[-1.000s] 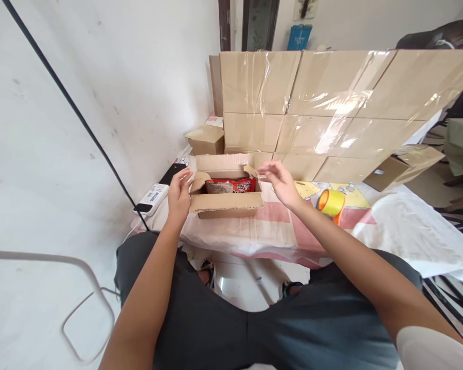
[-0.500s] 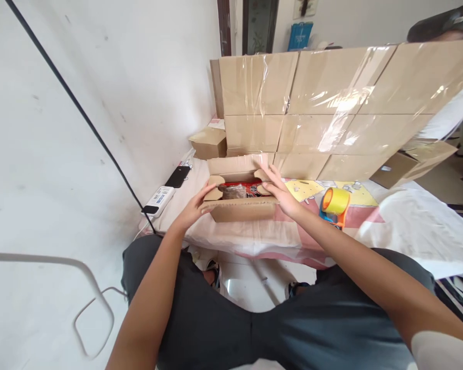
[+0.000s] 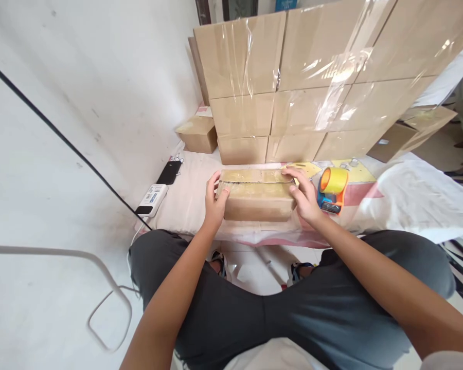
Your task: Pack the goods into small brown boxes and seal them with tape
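In front of the stacked cartons, the small box rests on the cloth, left hand and right hand each gripping one end, apparently to steady its folded-down flaps, with the tape dispenser farther right before those cartons.

At least twelve cardboard boxes and two hands, counted from near to far.
One left hand and one right hand share one closed box; two shoes show on the near side, below; at far centre and right, nine box fronts make three rows of three; one small box sits at far left and one more box at far right; to the right, one tape dispenser carries one yellow roll; to the left lie one black slab and one white device.
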The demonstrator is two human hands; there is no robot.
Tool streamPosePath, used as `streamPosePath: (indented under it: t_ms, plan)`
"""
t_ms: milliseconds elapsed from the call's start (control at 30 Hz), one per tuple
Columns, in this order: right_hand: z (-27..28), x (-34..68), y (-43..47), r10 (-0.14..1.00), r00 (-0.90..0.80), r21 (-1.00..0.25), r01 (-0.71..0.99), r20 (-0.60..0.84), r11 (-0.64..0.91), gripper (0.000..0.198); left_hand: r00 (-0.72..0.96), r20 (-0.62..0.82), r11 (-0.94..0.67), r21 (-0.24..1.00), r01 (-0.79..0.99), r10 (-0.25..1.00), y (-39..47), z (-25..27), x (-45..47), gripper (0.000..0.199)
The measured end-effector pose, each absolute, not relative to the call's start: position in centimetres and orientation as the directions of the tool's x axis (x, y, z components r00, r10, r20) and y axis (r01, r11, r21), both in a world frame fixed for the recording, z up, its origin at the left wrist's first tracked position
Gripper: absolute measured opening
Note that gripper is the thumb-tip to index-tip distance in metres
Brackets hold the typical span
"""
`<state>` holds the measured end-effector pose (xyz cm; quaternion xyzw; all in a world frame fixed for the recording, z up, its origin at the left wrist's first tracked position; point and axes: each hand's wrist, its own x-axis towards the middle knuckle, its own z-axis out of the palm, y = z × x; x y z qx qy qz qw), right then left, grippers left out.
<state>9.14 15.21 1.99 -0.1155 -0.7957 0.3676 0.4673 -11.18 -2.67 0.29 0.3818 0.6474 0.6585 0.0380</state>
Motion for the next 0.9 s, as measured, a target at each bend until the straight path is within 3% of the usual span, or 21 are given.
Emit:
streamPosePath:
  t_ms: [100, 200, 900]
  plan:
    - [2.16, 9.56, 15.55, 0.450, -0.580, -0.629, -0.143, 0.679, 0.764, 0.044, -0.665, 0.586, -0.198, 0.800, 0.567, 0.463, -2.56, -0.30, -11.05, 0.037]
    - [1.97, 9.64, 15.41, 0.462, -0.579, -0.636, -0.131, 0.672, 0.761, 0.050, -0.585, 0.653, -0.201, 0.732, 0.651, 0.482, -2.64, -0.42, -11.37, 0.033]
    - [1.85, 9.63, 14.97, 0.470, -0.590, -0.644, -0.113, 0.656, 0.757, 0.053, -0.569, 0.637, -0.136, 0.719, 0.682, 0.520, -3.02, 0.05, -11.49, 0.034]
